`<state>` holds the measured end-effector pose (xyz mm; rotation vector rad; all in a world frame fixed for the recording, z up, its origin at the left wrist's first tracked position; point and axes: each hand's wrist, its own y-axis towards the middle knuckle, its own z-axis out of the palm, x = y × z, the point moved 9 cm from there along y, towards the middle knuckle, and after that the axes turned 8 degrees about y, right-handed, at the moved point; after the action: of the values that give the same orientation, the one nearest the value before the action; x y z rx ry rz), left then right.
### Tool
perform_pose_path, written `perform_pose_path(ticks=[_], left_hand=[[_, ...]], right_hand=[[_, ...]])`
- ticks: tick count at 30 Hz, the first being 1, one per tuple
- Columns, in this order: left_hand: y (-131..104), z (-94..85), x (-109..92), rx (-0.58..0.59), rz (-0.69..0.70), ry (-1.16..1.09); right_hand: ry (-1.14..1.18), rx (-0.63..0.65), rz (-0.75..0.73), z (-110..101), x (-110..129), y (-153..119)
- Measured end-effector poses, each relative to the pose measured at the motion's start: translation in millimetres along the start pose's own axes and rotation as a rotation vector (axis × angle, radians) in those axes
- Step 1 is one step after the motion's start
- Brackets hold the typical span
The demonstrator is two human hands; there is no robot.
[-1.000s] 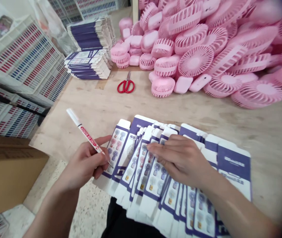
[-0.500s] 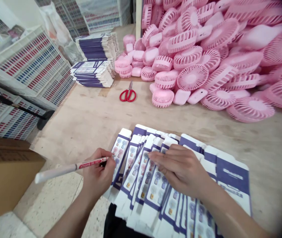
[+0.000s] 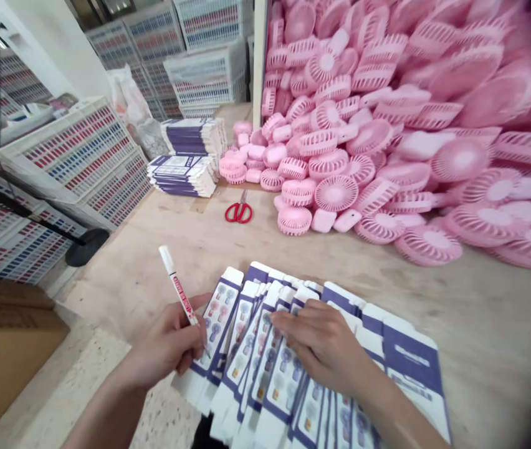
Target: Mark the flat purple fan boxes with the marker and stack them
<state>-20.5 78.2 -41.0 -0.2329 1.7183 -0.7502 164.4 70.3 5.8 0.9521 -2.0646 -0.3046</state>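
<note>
My left hand is closed around a white marker pen with red lettering. The pen leans, its capped-looking white end up and its tip down on the leftmost flat carton, which is printed with small fan pictures. Beside that carton, more flattened purple-and-white cartons lie fanned out and overlapping along the table's near edge. My right hand rests on the middle of the fan, fingers stretched out and pointing left over the printed faces.
Red-handled scissors lie on the wooden table. Pink handheld fans are heaped at the back and right. Two piles of folded cartons stand at the back left. Plastic crates, a black stand base and a cardboard box are at left.
The marker has swung from lying nearly level to leaning upward, and its tip has moved lower on the leftmost carton. My right hand stays on the cartons. The view has tilted up.
</note>
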Motion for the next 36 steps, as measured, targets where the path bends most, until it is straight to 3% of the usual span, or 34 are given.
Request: perform_pose_path(ticks=[4,8,10,13,15,24,28,30,31,34,36], left_hand=[[-5.8,2.3,-4.8,-0.024,0.006,-0.101],[-4.5,34.1,15.3,0.113,-0.098,-0.056],[0.7,31.9,18.7,0.001,-0.042,-0.049],[-2.3,-2.6,8.9,-0.445,0.195,0.024],[-9.0,-15.9,4.4,-0.632,0.291,0.129],[-10.1,-8.2,-1.0,-0.665,0.325,0.454],[-12.2,-15.3,-1.0,-0.695,0.289,0.360],[-10.5,-22.9,4.3,-0.653,0.200,0.215],[-7.3,-23.1,6.8,-0.574,0.153,0.146],[0.0,-6.7,6.8,-0.185,0.059,0.042],[-2.7,2.8,2.8,-0.013,0.050,0.017]], right_hand=[[-0.015,0.010,0.014,2.4,-1.6,-0.7],[-0.024,0.052,0.026,5.4,-4.3,-1.9],[-0.038,0.060,0.021,5.4,-4.8,-2.1],[-0.054,0.044,-0.008,3.5,-2.8,-1.8],[-0.045,0.025,-0.026,2.1,-1.3,-1.8],[-0.011,0.015,0.004,1.2,-2.4,-2.0],[-0.004,0.011,0.015,0.6,-3.0,-1.3],[-0.005,0.016,0.014,0.9,-3.0,-1.3],[-0.008,0.018,0.010,1.0,-2.8,-1.4],[-0.013,0.019,0.009,1.1,-2.9,-1.6],[-0.012,0.026,0.013,1.7,-3.5,-1.7]])
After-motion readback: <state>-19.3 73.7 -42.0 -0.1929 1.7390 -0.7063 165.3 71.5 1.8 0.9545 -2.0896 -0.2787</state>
